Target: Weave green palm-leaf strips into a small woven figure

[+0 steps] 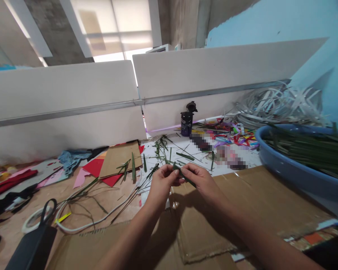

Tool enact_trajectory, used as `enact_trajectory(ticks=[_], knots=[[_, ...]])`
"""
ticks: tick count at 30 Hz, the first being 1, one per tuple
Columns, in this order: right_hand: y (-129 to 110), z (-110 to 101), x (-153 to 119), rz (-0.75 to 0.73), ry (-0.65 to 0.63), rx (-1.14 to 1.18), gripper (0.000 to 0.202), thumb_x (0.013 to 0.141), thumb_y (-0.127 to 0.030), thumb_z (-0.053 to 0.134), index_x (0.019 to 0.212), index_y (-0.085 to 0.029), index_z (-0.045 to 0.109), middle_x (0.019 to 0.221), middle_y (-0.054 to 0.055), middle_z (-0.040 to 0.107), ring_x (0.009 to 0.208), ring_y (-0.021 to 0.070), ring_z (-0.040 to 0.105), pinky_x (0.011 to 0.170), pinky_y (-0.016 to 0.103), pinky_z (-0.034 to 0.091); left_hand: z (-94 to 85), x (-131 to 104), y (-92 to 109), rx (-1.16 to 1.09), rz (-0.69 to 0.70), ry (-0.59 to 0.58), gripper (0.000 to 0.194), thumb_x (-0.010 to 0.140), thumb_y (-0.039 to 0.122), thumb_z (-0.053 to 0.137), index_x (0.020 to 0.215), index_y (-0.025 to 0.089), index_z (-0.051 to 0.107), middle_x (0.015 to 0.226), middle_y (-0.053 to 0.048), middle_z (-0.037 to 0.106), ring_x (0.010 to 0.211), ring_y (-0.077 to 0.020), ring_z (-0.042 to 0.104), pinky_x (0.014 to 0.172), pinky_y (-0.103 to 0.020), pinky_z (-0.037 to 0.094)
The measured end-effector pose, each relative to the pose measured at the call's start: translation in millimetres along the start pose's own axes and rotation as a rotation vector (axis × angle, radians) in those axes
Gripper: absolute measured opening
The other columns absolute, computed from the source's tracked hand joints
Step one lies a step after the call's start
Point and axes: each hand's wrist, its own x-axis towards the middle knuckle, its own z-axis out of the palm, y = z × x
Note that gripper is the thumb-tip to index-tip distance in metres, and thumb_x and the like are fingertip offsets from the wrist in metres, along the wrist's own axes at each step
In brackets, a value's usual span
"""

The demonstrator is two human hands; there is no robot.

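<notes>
Above the brown cardboard [228,210], my left hand [165,178] and my right hand [196,179] meet thumb to thumb. Both are closed on a narrow green leaf strip [189,181], pinched between thumbs and fingers. Part of the strip is hidden by the fingers; one end slants down under my right hand. Just beyond my hands, loose green leaf pieces [186,156] lie scattered on a white sheet [177,144].
At right stands a blue basin [295,159] full of long green leaves [312,150]. A dark bottle [186,123] with its lid up stands near the white partition [228,71]. Coiled white strips [270,101] lie behind the basin. A tape roll [28,225] and black case [30,247] are at left.
</notes>
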Motion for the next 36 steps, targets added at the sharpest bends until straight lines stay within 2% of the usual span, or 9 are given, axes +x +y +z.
enact_trajectory(ticks=[9, 12, 15, 18, 20, 22, 25, 31, 36], knots=[[0.5, -3.0, 1.9, 0.017, 0.065, -0.007, 0.037, 0.087, -0.062, 0.073, 0.078, -0.025, 0.068, 0.074, 0.002, 0.062, 0.072, 0.0213, 0.053, 0.07, 0.036, 0.042, -0.3, 0.4, -0.1, 0.006, -0.002, 0.009, 0.049, 0.062, 0.046, 0.097, 0.084, 0.017, 0.066, 0.076, -0.002, 0.074, 0.066, -0.0166, 0.074, 0.068, -0.028, 0.056], [11.6, -19.8, 13.9, -0.003, 0.199, -0.125, 0.039, 0.091, -0.063, 0.066, 0.084, -0.025, 0.072, 0.068, 0.0, 0.057, 0.065, 0.0205, 0.049, 0.062, 0.034, 0.036, -3.1, 3.4, 1.4, -0.023, 0.003, 0.058, 0.045, 0.064, 0.042, 0.096, 0.082, 0.018, 0.063, 0.075, -0.001, 0.071, 0.069, -0.0169, 0.074, 0.069, -0.029, 0.057], [22.6, -42.8, 28.3, -0.015, 0.272, -0.396, 0.032, 0.089, -0.055, 0.067, 0.075, -0.026, 0.07, 0.07, 0.002, 0.064, 0.069, 0.0245, 0.057, 0.068, 0.037, 0.041, -7.2, 6.9, 3.0, -0.056, -0.006, 0.089, 0.042, 0.066, 0.035, 0.096, 0.089, 0.017, 0.066, 0.076, -0.001, 0.07, 0.069, -0.0167, 0.074, 0.069, -0.029, 0.058], [20.9, -56.8, 34.5, -0.053, 0.292, -0.54, 0.014, 0.075, -0.036, 0.081, 0.086, -0.028, 0.078, 0.099, 0.01, 0.078, 0.099, 0.0343, 0.067, 0.087, 0.045, 0.046, -10.2, 9.0, 5.4, -0.084, -0.006, 0.111, 0.046, 0.07, 0.029, 0.094, 0.106, 0.018, 0.068, 0.077, 0.0, 0.072, 0.069, -0.0161, 0.074, 0.071, -0.029, 0.06], [12.0, -56.0, 32.1, -0.111, 0.25, -0.48, 0.027, 0.072, -0.029, 0.082, 0.099, -0.03, 0.082, 0.121, 0.011, 0.078, 0.12, 0.0374, 0.064, 0.101, 0.05, 0.043, -10.2, 9.1, 8.4, -0.106, -0.012, 0.131, 0.045, 0.073, 0.026, 0.093, 0.109, 0.018, 0.067, 0.076, 0.001, 0.072, 0.069, -0.0161, 0.075, 0.069, -0.028, 0.06], [0.7, -48.3, 26.0, -0.125, 0.122, -0.291, 0.034, 0.077, -0.03, 0.077, 0.11, -0.032, 0.083, 0.129, 0.009, 0.077, 0.125, 0.035, 0.064, 0.105, 0.051, 0.044, -8.3, 8.1, 12.4, -0.136, -0.025, 0.153, 0.041, 0.076, 0.024, 0.09, 0.107, 0.019, 0.064, 0.076, 0.0, 0.073, 0.068, -0.0157, 0.075, 0.067, -0.026, 0.06], [-12.6, -32.6, 15.9, -0.066, -0.034, -0.041, 0.038, 0.076, -0.031, 0.081, 0.114, -0.033, 0.082, 0.125, 0.006, 0.079, 0.116, 0.0311, 0.069, 0.1, 0.048, 0.049, -2.8, 5.2, 18.3, -0.18, -0.039, 0.174, 0.035, 0.079, 0.019, 0.087, 0.103, 0.019, 0.061, 0.078, -0.003, 0.076, 0.07, -0.0151, 0.076, 0.069, -0.026, 0.06], [-21.1, -23.0, 11.3, -0.122, 0.06, -0.009, 0.021, 0.071, -0.039, 0.087, 0.087, -0.025, 0.082, 0.085, 0.003, 0.078, 0.08, 0.0223, 0.065, 0.079, 0.039, 0.049, 4.2, -4.1, 21.3, -0.102, 0.003, 0.126, 0.043, 0.071, 0.028, 0.096, 0.096, 0.019, 0.063, 0.082, -0.004, 0.076, 0.073, -0.018, 0.076, 0.069, -0.028, 0.059], [-26.5, -26.5, 11.8, -0.05, 0.135, 0.046, 0.024, 0.065, -0.044, 0.089, 0.073, -0.025, 0.078, 0.068, 0.0, 0.068, 0.066, 0.0196, 0.055, 0.065, 0.034, 0.042, 7.4, -12.5, 18.0, 0.106, 0.129, 0.045, 0.043, 0.065, 0.032, 0.097, 0.095, 0.017, 0.069, 0.084, -0.004, 0.075, 0.074, -0.0166, 0.072, 0.069, -0.027, 0.055]])
